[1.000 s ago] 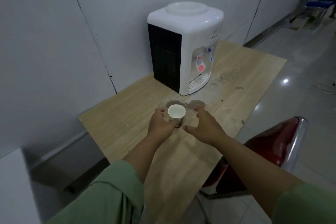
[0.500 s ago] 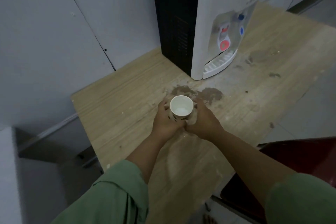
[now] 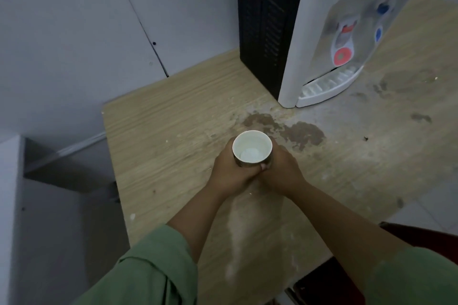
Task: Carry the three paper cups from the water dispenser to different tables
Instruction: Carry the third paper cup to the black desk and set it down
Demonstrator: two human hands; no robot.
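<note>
Stained wooden table [image 3: 173, 116] against grey wall [image 3: 74, 32]

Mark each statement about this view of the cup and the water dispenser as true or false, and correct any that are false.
1. Both hands wrap the paper cup. True: the left hand and the right hand close on it from either side.
2. The cup lies tipped on its side. False: it is upright, its mouth facing up.
3. The water dispenser stands on the wooden table. True.
4. The cup sits on the dispenser's drip tray. False: it is held well in front of the tray, apart from it.
5. Three cups are in view. False: only one shows.
</note>
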